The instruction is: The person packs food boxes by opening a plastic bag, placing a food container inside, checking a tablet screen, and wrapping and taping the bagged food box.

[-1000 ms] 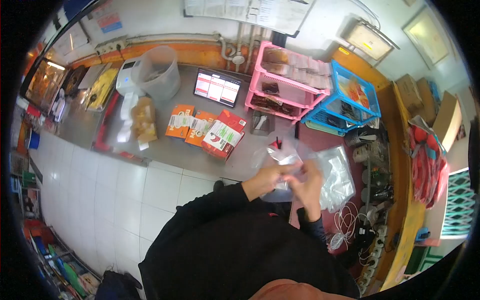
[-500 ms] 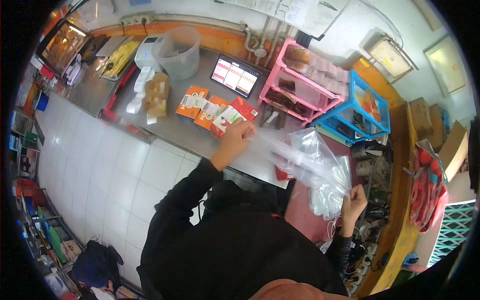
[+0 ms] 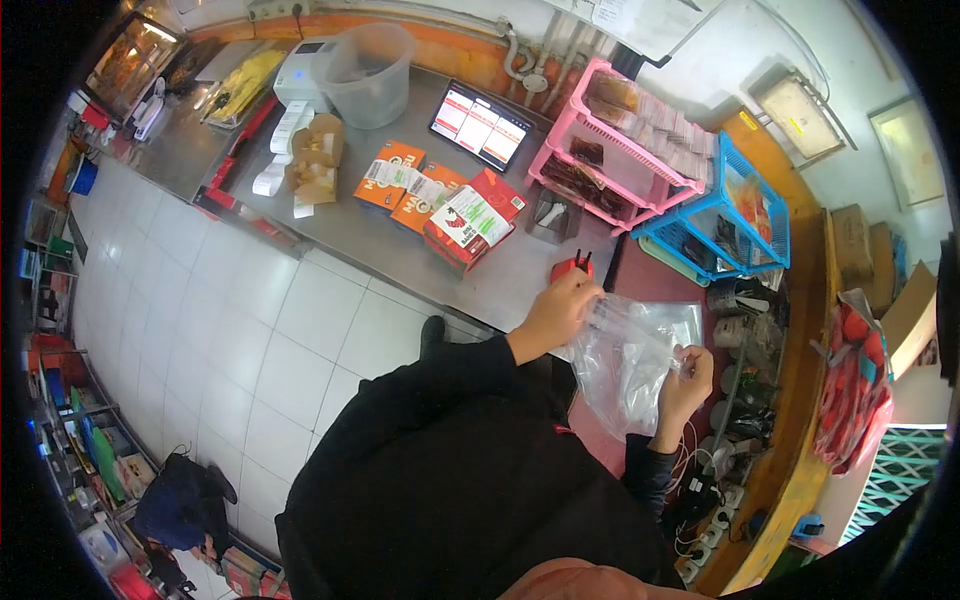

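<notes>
A clear plastic bag (image 3: 612, 350) hangs between my two hands, over the red surface at the counter's right end. My left hand (image 3: 560, 308) pinches the bag's upper left edge. On the other side my right hand (image 3: 684, 382) grips it with closed fingers. Behind the bag lies more clear plastic (image 3: 672, 322), and I cannot tell where one ends and the other starts. Just beyond my left hand is a small red object with black prongs (image 3: 572, 268). A red-and-white box (image 3: 470, 222) with a label stands farther left, beside two orange boxes (image 3: 388, 176).
A tablet (image 3: 480, 125) lies behind the boxes. Pink stacked baskets (image 3: 620, 170) and a blue basket rack (image 3: 735, 225) stand at the back right. To the left are a label printer (image 3: 303, 72), a clear bucket (image 3: 368, 80) and a cardboard tray (image 3: 316, 165). Cables hang near my right arm.
My hands have come closer together, the left moving right, away from the red box. The bag, stretched long before, now hangs looser. My view has shifted slightly.
</notes>
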A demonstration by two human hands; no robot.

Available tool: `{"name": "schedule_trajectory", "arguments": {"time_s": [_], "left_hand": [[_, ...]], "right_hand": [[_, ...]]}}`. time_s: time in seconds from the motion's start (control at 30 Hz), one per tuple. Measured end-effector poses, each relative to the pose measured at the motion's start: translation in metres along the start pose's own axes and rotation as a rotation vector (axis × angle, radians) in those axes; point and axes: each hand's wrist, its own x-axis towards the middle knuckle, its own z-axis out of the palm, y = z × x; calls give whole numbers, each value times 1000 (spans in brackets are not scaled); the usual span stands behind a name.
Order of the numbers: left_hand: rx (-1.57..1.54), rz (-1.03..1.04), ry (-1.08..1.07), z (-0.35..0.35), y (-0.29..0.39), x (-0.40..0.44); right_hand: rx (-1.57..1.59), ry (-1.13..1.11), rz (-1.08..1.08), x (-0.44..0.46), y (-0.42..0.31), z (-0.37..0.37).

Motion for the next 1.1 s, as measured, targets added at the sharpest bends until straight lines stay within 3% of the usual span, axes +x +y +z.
{"name": "schedule_trajectory", "arguments": {"time_s": [0.13, 0.2, 0.23, 0.27, 0.3, 0.33, 0.37, 0.43, 0.47, 0.53, 0.57, 0.6, 0.67, 0.7, 0.73, 0.77, 0.8, 0.83, 0.87, 0.9, 0.93, 0.97, 1.03, 1.1], "left_hand": [[-34, -207, -122, 2, -27, -15], [-849, -733, -642, 5, -54, -23], [-853, -736, -639, -10, -42, -21], [-1296, -831, -586, -29, -29, -21], [-1743, -905, -506, -46, -20, -20], [-1745, -908, -506, -58, -24, -18], [-2051, -636, -635, -70, -31, -13], [-2336, -338, -752, -80, -24, -13], [-1702, -366, -925, -84, -12, -12], [-905, -384, -1147, -77, -11, -14], [-906, -379, -1142, -74, -23, -16], [-1123, -516, -789, -74, -38, -18], [-1506, -611, -288, -89, -65, -15], [-1701, -586, -150, -101, -79, -11], [-1709, -604, -149, -106, -82, -13], [-1595, -650, -178, -111, -83, -11], [-1478, -689, -212, -114, -85, -9], [-1486, -697, -224, -111, -96, -15], [-776, -313, -510, -102, -112, -25], [-410, -128, -643, -93, -120, -34], [-55, 91, -724, -84, -126, -41], [152, -41, -490, -76, -128, -54], [357, -165, -247, -75, -115, -50], [587, -423, -251, -75, -100, -43]], "right_hand": [[136, -6, 100, -9, 36, 7], [673, -151, 479, -2, 64, 4], [669, -155, 479, -1, 59, -7], [1081, -466, 667, 2, 52, -24], [1222, -522, 728, 1, 52, -29], [1359, -576, 801, 0, 52, -35], [1482, -629, 884, -1, 52, -40], [1920, -500, 711, 18, 17, -54], [1925, -415, 604, 28, 7, -56], [1944, -344, 465, 40, 3, -57], [1941, -351, 460, 41, 13, -55], [1792, -464, 399, 37, 29, -50], [1379, -731, 365, 24, 46, -47], [905, -825, 333, 17, 47, -28], [440, -947, 267, 11, 49, -8], [186, -894, 203, 6, 25, 17], [-81, -845, 321, 4, 16, 40], [-183, -647, 137, -3, 36, 62], [-286, -447, -43, -9, 52, 78], [-297, -444, -28, -4, 47, 81], [-361, -593, 78, 1, 39, 87], [-420, -742, 183, 3, 31, 91], [-460, -749, 149, -1, 17, 100], [-498, -766, 106, 0, 12, 101]]}}
